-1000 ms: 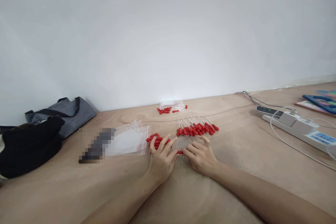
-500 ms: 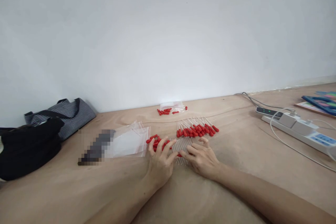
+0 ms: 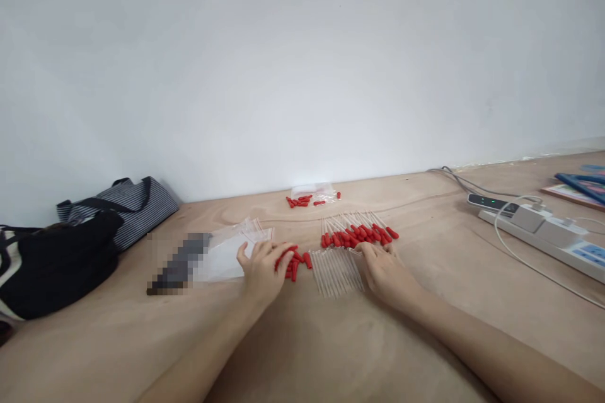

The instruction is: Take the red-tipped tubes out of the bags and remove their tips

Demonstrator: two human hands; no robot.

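My left hand [image 3: 263, 267] is over a small pile of red rubber bulbs [image 3: 296, 264], its thumb and index finger closed on one red bulb. A row of clear glass dropper tubes [image 3: 336, 274] lies side by side in front of me. At the row's far right corner, the fingertips of my right hand [image 3: 385, 271] are pinched at the end of a glass tube [image 3: 352, 250]; part of it is hidden by the fingers. Just beyond lie many droppers with red bulbs [image 3: 359, 235] fitted on, their tubes pointing away.
Clear zip bags [image 3: 227, 255] lie left of my left hand, beside a blurred-out dark object [image 3: 182, 264]. More red bulbs [image 3: 299, 201] and a small bag [image 3: 312, 189] are near the wall. A power strip [image 3: 543, 236] with cables stands right; a striped bag [image 3: 137, 208] and black cloth item [image 3: 61, 264] sit left.
My hands were together over the tubes, working at a red bulb. They have parted: the left moved left to the bulb pile, the right moved right to the tubes' far end.
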